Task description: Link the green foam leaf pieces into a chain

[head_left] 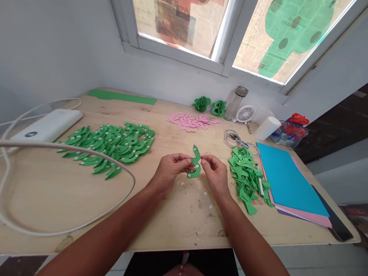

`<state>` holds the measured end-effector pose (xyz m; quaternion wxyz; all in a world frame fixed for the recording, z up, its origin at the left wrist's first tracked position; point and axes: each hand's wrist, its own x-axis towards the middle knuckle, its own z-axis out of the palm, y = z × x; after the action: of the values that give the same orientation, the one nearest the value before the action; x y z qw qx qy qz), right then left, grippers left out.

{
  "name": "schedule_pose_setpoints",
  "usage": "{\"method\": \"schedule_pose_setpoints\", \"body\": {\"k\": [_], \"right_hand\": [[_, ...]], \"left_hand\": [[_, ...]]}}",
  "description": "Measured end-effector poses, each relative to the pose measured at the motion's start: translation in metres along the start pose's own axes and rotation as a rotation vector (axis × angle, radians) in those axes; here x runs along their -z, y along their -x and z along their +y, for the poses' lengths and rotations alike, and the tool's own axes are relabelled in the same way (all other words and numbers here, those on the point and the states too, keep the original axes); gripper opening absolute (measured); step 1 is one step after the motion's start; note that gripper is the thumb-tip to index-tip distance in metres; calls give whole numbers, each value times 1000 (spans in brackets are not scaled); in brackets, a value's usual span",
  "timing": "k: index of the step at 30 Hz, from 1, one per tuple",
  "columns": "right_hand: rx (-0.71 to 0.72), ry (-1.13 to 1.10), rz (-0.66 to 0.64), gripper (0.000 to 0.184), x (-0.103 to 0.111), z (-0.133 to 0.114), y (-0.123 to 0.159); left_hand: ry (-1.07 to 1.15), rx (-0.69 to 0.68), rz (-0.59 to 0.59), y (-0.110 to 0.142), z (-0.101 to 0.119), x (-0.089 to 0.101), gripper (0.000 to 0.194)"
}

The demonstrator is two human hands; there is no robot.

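Note:
A wavy green paper cutout (pixel 196 165) with small white squares on it is held upright above the table between my hands. My left hand (pixel 174 168) pinches its left edge, fingers curled. My right hand (pixel 214 174) is closed too, with thumb and forefinger at the right edge of the cutout. Small white paper bits (pixel 205 193) lie on the table below. To the left spreads a pile of similar green cutouts (pixel 112 143), many with white squares. Right of my right hand is a heap of green paper pieces (pixel 247 176), with a white pen (pixel 260 184) on it.
A white cable (pixel 133 180) loops across the left side from near a white power bank (pixel 47 128). Pink cutouts (pixel 192 122), two green paper balls (pixel 201 103), a bottle (pixel 237 101) and a small fan (pixel 245 114) stand behind. Blue sheets (pixel 291 178) lie right, beside tape rolls (pixel 232 138).

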<state>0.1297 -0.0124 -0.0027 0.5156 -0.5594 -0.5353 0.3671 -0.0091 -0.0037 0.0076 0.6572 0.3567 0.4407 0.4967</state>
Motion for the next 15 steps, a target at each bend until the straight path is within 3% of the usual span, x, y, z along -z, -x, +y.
{"method": "schedule_pose_setpoints", "body": {"k": [15], "right_hand": [[-29,-51,-27,18,1,-1,2]], "left_hand": [[-116,14,-71,5,1,-5,9]]}}
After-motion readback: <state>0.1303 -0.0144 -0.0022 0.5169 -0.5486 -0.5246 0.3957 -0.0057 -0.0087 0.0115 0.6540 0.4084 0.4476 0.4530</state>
